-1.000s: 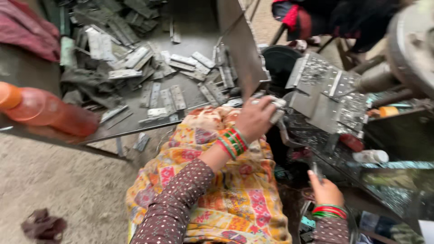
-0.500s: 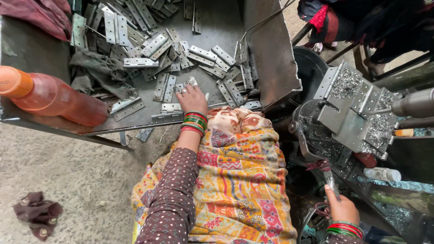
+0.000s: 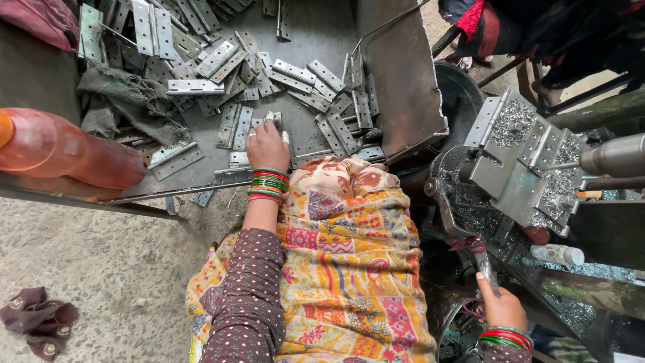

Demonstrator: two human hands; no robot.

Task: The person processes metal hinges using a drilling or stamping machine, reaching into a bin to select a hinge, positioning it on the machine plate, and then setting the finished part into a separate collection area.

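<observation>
At the far left of the frame an orange plastic bottle (image 3: 64, 151) lies on the edge of the metal tray (image 3: 322, 33). Left of centre, the left hand (image 3: 267, 144) closes its fingers on a hinge (image 3: 274, 119) from the pile, the picking-up step. At lower right, the right hand (image 3: 500, 308) grips a lever handle (image 3: 485, 265) below the hinge-laden jig (image 3: 517, 161). A small white bottle (image 3: 556, 254) lies beside it.

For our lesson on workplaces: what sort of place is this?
Probably a small metal workshop: a tray heaped with hinges, a drilling jig strewn with shavings, the left hand on a hinge, the right hand on a lever.
</observation>
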